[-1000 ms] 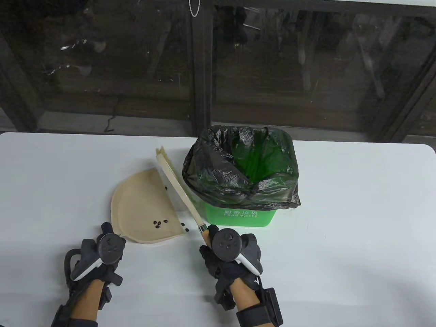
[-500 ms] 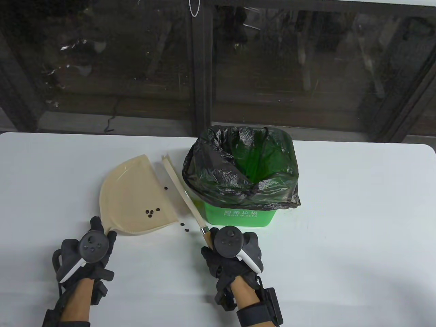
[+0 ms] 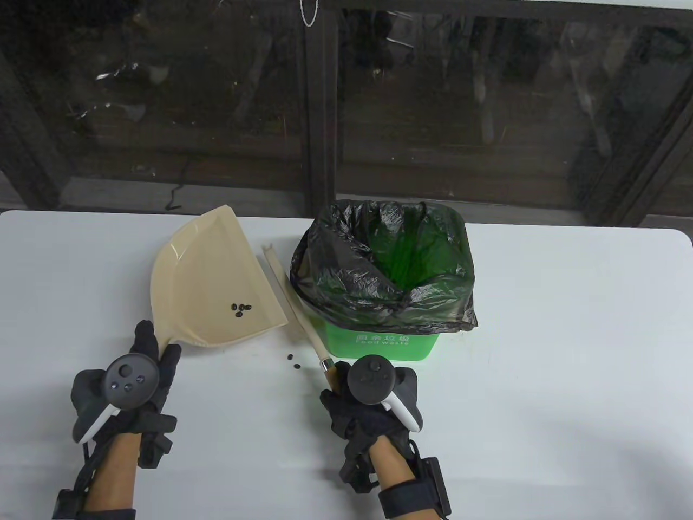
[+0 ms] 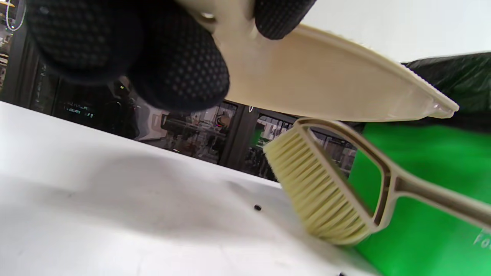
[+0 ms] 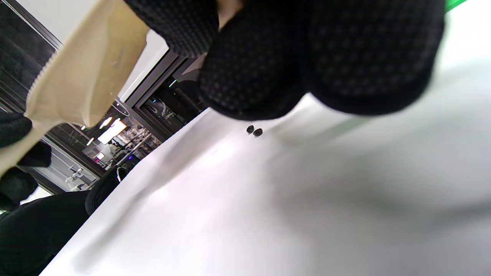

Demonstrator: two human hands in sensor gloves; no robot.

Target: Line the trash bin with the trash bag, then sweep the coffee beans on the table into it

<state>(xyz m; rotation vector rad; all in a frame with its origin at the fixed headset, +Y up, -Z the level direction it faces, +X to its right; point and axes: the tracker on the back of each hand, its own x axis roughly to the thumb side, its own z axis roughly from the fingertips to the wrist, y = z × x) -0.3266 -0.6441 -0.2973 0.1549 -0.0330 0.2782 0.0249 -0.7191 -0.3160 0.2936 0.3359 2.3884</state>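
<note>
My left hand [image 3: 154, 349] grips the handle of a beige dustpan [image 3: 208, 281], lifted off the white table [image 3: 568, 352] with several coffee beans [image 3: 241, 309] inside it. My right hand [image 3: 346, 398] grips the wooden handle of a beige brush [image 3: 292, 309], which lies slanted between the dustpan and the green bin [image 3: 381, 344]. A black trash bag [image 3: 335, 271] lines the bin. Two loose beans [image 3: 293, 361] lie on the table left of the brush handle. The left wrist view shows the dustpan's underside [image 4: 326, 80] above the brush bristles [image 4: 318, 191] and one bean [image 4: 257, 207].
Dark windows run behind the table's far edge. The bin stands mid-table, right next to the brush. White tabletop stretches to the right of the bin and along the front edge.
My left hand has raised the dustpan and carried it up and to the left, away from the table; the beans slid inside it. The brush shifted slightly toward the bin.
</note>
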